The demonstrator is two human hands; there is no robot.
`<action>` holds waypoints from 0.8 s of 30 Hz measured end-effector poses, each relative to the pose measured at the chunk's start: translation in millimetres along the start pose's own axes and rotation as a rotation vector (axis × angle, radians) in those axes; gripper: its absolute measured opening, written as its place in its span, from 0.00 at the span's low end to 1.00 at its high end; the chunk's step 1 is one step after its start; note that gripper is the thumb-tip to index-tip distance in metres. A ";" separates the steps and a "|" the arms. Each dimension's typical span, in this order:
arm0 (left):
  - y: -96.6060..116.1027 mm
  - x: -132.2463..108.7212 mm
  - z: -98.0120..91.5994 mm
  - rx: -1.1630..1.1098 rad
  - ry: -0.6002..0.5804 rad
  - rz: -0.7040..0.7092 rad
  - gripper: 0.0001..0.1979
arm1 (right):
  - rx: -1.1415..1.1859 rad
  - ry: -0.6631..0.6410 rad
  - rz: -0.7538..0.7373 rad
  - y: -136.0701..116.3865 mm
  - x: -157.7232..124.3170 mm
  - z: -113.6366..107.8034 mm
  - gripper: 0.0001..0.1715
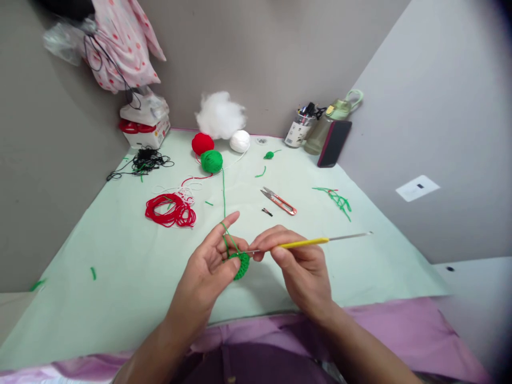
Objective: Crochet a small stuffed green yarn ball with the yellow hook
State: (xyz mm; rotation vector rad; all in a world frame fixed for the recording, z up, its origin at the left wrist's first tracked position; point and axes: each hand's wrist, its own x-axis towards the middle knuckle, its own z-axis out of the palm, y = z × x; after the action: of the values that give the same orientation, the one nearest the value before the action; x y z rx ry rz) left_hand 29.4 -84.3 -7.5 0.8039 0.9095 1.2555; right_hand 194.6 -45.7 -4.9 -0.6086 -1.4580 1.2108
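Observation:
My left hand (210, 264) pinches a small round green crochet piece (241, 268) between thumb and fingers. Green yarn loops over its raised index finger and runs back to a green yarn ball (212, 161). In my right hand (300, 261) is a yellow-handled crochet hook (306, 243), gripped like a pen. One metal end of the hook meets the top edge of the crochet piece; the other metal end points out to the right. Whether the tip is inside a stitch is too small to tell.
Orange thread snips (279, 201) lie beyond my right hand. Red yarn (170, 210) is coiled at left, near tangled black yarn (147, 159). Red (202, 144) and white yarn balls (240, 141) sit before white stuffing (221, 114). A phone (335, 143) leans against a bottle (318, 133) at back right.

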 end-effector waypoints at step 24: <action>-11.1 -1.9 6.7 0.123 0.034 0.043 0.25 | 0.160 0.028 0.204 7.0 -0.2 -2.4 0.12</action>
State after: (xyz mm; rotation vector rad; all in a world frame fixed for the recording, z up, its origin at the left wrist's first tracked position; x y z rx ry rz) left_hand 40.0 -87.8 -14.3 0.9053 1.0097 1.2632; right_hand 195.2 -42.6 -11.6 -0.6735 -1.2843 1.4564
